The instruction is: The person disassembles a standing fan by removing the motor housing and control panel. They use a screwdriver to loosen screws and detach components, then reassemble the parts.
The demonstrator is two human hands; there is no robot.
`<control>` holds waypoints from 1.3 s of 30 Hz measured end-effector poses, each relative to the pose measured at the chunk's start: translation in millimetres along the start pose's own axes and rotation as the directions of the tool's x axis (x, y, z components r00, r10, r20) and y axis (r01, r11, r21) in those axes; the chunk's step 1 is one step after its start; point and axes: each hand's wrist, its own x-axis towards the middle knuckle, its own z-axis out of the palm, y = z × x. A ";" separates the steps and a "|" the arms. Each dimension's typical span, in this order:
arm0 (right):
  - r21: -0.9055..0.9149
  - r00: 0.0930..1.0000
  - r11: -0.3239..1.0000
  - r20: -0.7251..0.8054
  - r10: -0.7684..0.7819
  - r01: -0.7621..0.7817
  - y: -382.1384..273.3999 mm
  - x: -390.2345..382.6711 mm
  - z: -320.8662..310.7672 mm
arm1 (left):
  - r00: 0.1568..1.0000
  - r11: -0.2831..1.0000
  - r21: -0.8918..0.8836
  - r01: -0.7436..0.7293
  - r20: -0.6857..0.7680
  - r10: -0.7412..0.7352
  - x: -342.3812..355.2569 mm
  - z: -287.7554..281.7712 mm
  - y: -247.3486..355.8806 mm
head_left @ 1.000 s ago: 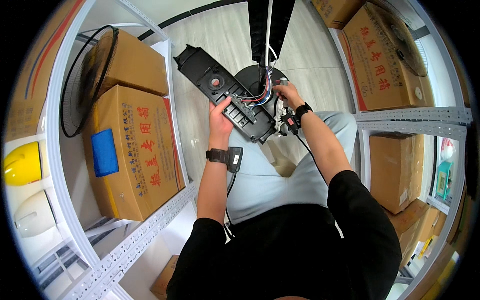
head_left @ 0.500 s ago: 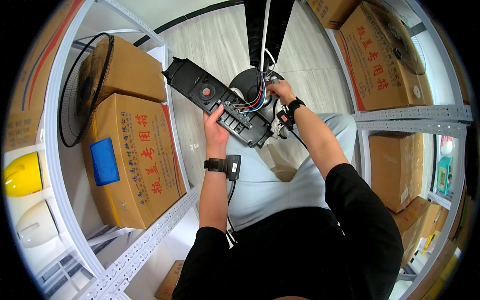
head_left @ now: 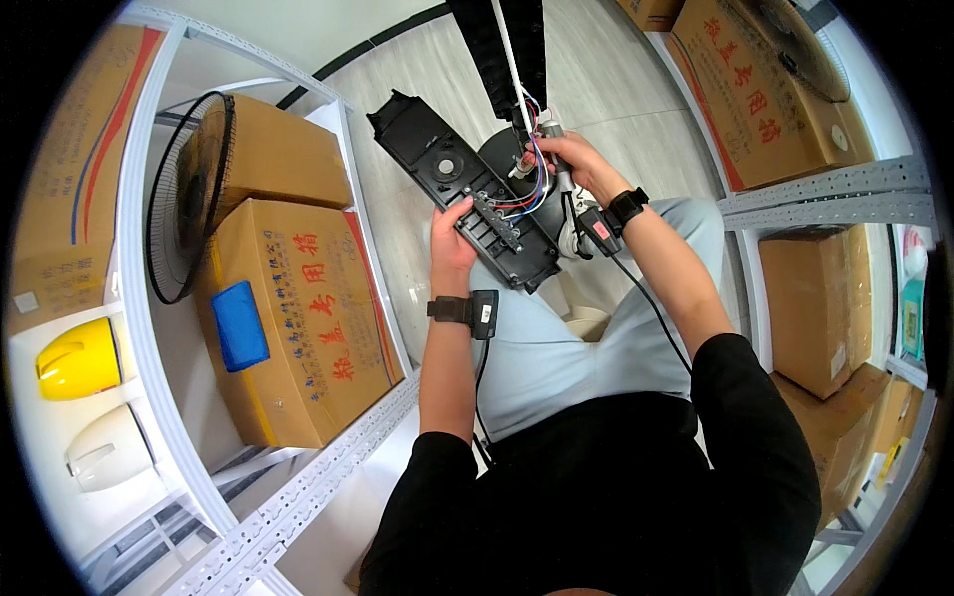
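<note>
My left hand [head_left: 454, 246] grips the lower side of a long black plastic housing [head_left: 422, 139], its thumb on the inner face. This housing is tilted, with its ribbed inside up, a round button-like part, and a strip of terminals. Red, blue and white wires [head_left: 540, 189] run from the strip to a black column [head_left: 505, 60] that has a white cable along it. My right hand [head_left: 581, 159] is closed around a grey cylindrical tool [head_left: 556, 149], its fingertips beside the wires. What exactly the fingertips pinch is hard to make out. Beneath is a round dark base [head_left: 509, 149].
Shelves with cardboard boxes [head_left: 298, 328] flank me on both sides. A black fan grille [head_left: 179, 199] leans on the left, with a blue cloth [head_left: 238, 326] below it. Yellow [head_left: 79, 360] and white [head_left: 111, 449] helmets sit far left. Another grille [head_left: 795, 50] is at right.
The view has shifted, so the scene sits differently. My right hand has risen toward the column's lower end, and the grey tool now shows more fully. My left hand keeps hold of the housing.
</note>
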 end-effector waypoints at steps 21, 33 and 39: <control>0.193 0.989 0.971 0.077 0.126 -0.139 -5.6 -16.8 18.7 | 0.994 0.993 -0.053 0.102 0.041 -0.100 0.5 0.0 -8.1; -0.729 0.723 0.494 0.001 -0.690 0.473 -49.9 -79.0 60.8 | 0.994 0.996 -0.067 0.059 0.095 -0.052 -3.1 2.9 -5.5; -0.863 0.948 0.421 0.180 -0.262 0.280 -68.2 -61.7 93.6 | 0.997 0.998 -0.053 0.043 0.070 -0.040 -4.9 2.9 -6.1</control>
